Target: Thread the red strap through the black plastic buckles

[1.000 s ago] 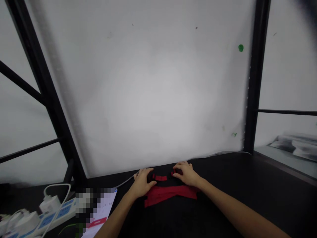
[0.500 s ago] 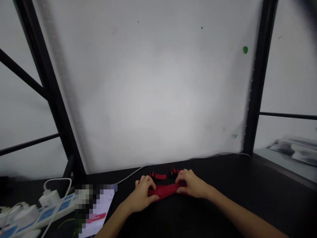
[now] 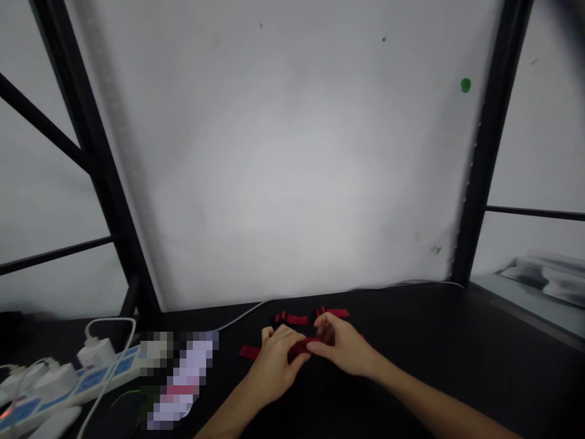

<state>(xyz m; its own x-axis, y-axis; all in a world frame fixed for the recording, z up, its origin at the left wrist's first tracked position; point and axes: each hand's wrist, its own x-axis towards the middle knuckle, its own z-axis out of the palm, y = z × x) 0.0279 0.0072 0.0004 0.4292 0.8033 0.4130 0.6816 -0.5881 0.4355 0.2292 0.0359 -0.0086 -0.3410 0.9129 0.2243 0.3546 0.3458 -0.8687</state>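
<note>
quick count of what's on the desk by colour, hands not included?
Red: 1 red cloth, bunched between the left hand and right hand, with a red-and-black strip beyond them that may be part of it.
White: 1 power strip; 2 plugs that I can make out; 1 cable.
Blurred-out item: 1, colour unclear.
Total: 6
</note>
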